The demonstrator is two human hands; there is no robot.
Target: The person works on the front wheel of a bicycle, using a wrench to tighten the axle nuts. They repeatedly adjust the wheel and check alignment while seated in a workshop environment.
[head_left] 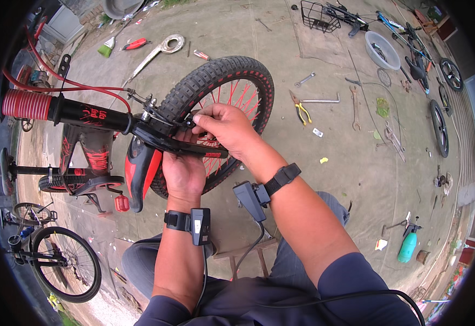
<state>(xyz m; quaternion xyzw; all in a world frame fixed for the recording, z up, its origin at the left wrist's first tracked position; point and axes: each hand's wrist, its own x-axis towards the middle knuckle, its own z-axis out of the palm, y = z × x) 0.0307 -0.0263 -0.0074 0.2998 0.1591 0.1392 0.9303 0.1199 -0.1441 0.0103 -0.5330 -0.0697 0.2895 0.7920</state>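
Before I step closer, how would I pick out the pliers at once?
Start at the big red-spoked wheel, then look right across the ground. The pliers lie there, beside an L-shaped metal bar. Their bright yellow handles set them apart from the bare-metal wrenches nearby.

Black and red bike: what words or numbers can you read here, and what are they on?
Front tube: red lettering, which I won't copy.
Main frame: big red lettering, also not copied.
Fork: red marking, too small to read.
Left wrist box: white label, too small to read.
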